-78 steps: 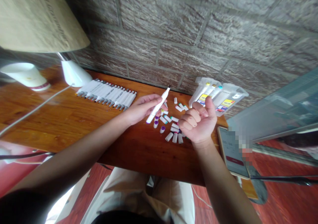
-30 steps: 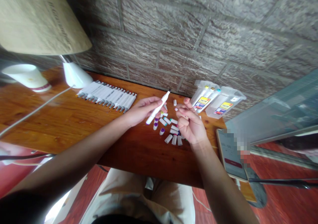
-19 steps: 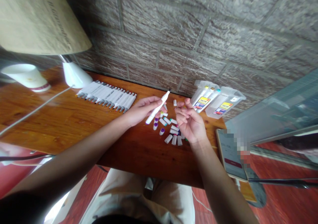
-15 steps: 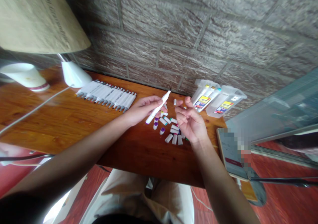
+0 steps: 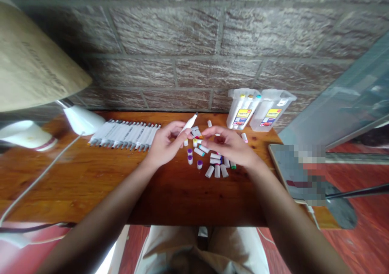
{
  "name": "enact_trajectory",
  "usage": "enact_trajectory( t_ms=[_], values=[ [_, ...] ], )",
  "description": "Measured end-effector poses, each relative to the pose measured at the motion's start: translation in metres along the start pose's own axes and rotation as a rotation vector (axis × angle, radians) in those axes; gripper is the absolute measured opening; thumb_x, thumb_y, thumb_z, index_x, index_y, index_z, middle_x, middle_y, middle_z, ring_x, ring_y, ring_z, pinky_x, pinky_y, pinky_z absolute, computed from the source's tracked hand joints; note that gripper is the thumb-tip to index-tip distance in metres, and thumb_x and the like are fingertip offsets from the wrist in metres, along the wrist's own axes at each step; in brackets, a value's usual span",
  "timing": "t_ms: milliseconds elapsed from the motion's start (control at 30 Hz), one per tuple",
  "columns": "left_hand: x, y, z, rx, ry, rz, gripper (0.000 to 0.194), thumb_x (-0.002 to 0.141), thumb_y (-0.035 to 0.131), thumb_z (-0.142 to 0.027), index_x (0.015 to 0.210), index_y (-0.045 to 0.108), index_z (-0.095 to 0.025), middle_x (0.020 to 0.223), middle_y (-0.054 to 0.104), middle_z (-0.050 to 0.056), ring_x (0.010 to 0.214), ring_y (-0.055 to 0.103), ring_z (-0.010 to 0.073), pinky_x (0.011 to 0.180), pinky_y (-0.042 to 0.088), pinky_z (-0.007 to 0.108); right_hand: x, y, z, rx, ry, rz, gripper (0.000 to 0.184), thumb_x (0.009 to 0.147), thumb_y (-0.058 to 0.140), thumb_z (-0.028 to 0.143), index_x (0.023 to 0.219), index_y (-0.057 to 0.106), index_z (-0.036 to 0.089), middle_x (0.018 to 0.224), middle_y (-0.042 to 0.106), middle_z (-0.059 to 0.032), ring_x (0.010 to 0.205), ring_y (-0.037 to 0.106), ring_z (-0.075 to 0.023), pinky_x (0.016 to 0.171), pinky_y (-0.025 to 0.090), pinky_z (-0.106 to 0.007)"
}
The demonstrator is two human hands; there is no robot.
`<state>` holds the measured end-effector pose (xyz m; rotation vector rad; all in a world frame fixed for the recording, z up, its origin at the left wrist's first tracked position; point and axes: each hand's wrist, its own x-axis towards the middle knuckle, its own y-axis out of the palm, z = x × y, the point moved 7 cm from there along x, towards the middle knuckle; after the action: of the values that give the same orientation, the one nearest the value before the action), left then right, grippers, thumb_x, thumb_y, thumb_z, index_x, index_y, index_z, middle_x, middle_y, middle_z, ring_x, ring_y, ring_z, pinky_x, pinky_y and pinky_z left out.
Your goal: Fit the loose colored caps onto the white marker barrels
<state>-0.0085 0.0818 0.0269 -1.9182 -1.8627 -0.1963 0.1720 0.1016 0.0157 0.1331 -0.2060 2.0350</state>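
Observation:
My left hand (image 5: 165, 144) is closed around a white marker (image 5: 190, 123). The marker is uncapped at its upper end, with a dark tip pointing up and away from me; its lower part is hidden in the hand. Over the loose caps my right hand (image 5: 229, 142) reaches in from the right, thumb and forefinger apart and nothing visible between them. Nearest its fingertips are a yellow-ended cap (image 5: 195, 142) and several white caps (image 5: 196, 131). Purple-topped caps (image 5: 190, 159) stand between the hands, and more white caps (image 5: 217, 170) lie below my right hand.
A row of white markers (image 5: 124, 135) lies at the left. Behind it stand a lamp (image 5: 82, 118) and a paper cup (image 5: 28, 135). Two clear plastic cases (image 5: 243, 110), one holding markers, stand by the brick wall. A phone (image 5: 285, 168) lies at the table's right edge.
The view has tilted and shifted. My right hand has turned palm down from a raised, curled pose and moved left to the caps. My left hand keeps the marker.

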Motion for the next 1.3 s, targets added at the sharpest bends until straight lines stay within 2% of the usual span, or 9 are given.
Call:
enact_trajectory(
  t_ms=[67, 133, 333, 433, 500, 667, 767, 867, 1300],
  values=[
    [0.0, -0.002, 0.003, 0.048, 0.015, -0.029, 0.031, 0.091, 0.067, -0.046, 0.1, 0.065, -0.016, 0.078, 0.076, 0.003, 0.053, 0.057, 0.0093, 0.053, 0.046, 0.021, -0.004, 0.014, -0.005, -0.166, 0.04, 0.224, 0.035, 0.076, 0.083, 0.032, 0.107, 0.074, 0.018, 0.099, 0.073, -0.0038, 0.084, 0.063, -0.0146, 0.075, 0.049, -0.026],
    [-0.001, -0.002, 0.005, 0.098, 0.037, -0.041, 0.029, 0.092, 0.066, -0.044, 0.101, 0.065, -0.016, 0.079, 0.076, 0.003, 0.054, 0.058, 0.0091, 0.054, 0.046, 0.02, -0.009, 0.022, -0.012, -0.275, 0.076, 0.352, 0.04, 0.075, 0.084, 0.033, 0.111, 0.074, 0.019, 0.101, 0.073, -0.0032, 0.084, 0.063, -0.0155, 0.076, 0.048, -0.027],
    [-0.005, 0.0, 0.006, 0.18, 0.089, -0.053, 0.025, 0.092, 0.067, -0.039, 0.104, 0.068, -0.017, 0.091, 0.076, 0.005, 0.071, 0.068, 0.0127, 0.062, 0.052, 0.021, -0.011, 0.03, -0.022, -0.499, 0.098, 0.429, 0.019, 0.08, 0.079, 0.027, 0.098, 0.078, 0.019, 0.08, 0.071, -0.0003, 0.072, 0.062, -0.0149, 0.067, 0.044, -0.026],
    [-0.006, 0.0, 0.004, 0.207, 0.11, -0.045, 0.022, 0.093, 0.066, -0.037, 0.103, 0.069, -0.018, 0.093, 0.076, 0.005, 0.077, 0.07, 0.0142, 0.069, 0.055, 0.023, -0.012, 0.033, -0.014, -0.465, 0.041, 0.464, 0.013, 0.084, 0.075, 0.027, 0.093, 0.078, 0.019, 0.084, 0.074, -0.0017, 0.076, 0.065, -0.0161, 0.072, 0.046, -0.028],
    [-0.006, 0.001, 0.002, 0.23, 0.134, -0.039, 0.02, 0.093, 0.066, -0.035, 0.104, 0.069, -0.018, 0.094, 0.077, 0.004, 0.08, 0.071, 0.0144, 0.073, 0.055, 0.023, -0.008, 0.026, -0.003, -0.351, 0.001, 0.368, 0.016, 0.084, 0.076, 0.032, 0.092, 0.078, 0.019, 0.087, 0.075, -0.0024, 0.079, 0.066, -0.0168, 0.074, 0.048, -0.028],
    [-0.008, 0.004, 0.0, 0.291, 0.171, -0.018, 0.022, 0.094, 0.065, -0.034, 0.109, 0.07, -0.019, 0.099, 0.078, 0.004, 0.085, 0.073, 0.0152, 0.076, 0.055, 0.022, -0.001, -0.031, 0.016, 0.099, -0.114, -0.326, 0.026, 0.076, 0.083, 0.04, 0.089, 0.075, 0.019, 0.084, 0.072, -0.0006, 0.066, 0.058, -0.0104, 0.061, 0.045, -0.024],
    [-0.01, 0.005, 0.004, 0.31, 0.144, -0.007, 0.026, 0.094, 0.066, -0.036, 0.113, 0.071, -0.019, 0.101, 0.08, 0.005, 0.083, 0.074, 0.0157, 0.073, 0.055, 0.022, -0.003, -0.048, 0.013, 0.262, -0.131, -0.537, 0.026, 0.075, 0.085, 0.039, 0.089, 0.075, 0.019, 0.069, 0.061, 0.0037, 0.052, 0.043, -0.006, 0.048, 0.033, -0.021],
    [-0.01, 0.007, 0.005, 0.363, 0.152, -0.005, 0.027, 0.092, 0.068, -0.037, 0.112, 0.072, -0.02, 0.099, 0.08, 0.004, 0.081, 0.074, 0.0151, 0.072, 0.055, 0.021, -0.002, -0.046, 0.009, 0.348, -0.119, -0.536, 0.028, 0.073, 0.086, 0.038, 0.09, 0.076, 0.019, 0.064, 0.056, 0.0048, 0.049, 0.037, -0.0052, 0.044, 0.026, -0.021],
    [-0.011, 0.01, 0.002, 0.411, 0.218, -0.001, 0.027, 0.09, 0.071, -0.037, 0.11, 0.075, -0.02, 0.099, 0.081, 0.003, 0.079, 0.075, 0.0143, 0.072, 0.056, 0.02, 0.001, -0.025, 0.005, 0.32, -0.073, -0.378, 0.026, 0.076, 0.085, 0.035, 0.097, 0.079, 0.021, 0.064, 0.057, 0.0052, 0.049, 0.035, -0.0042, 0.044, 0.025, -0.02]
  ],
)
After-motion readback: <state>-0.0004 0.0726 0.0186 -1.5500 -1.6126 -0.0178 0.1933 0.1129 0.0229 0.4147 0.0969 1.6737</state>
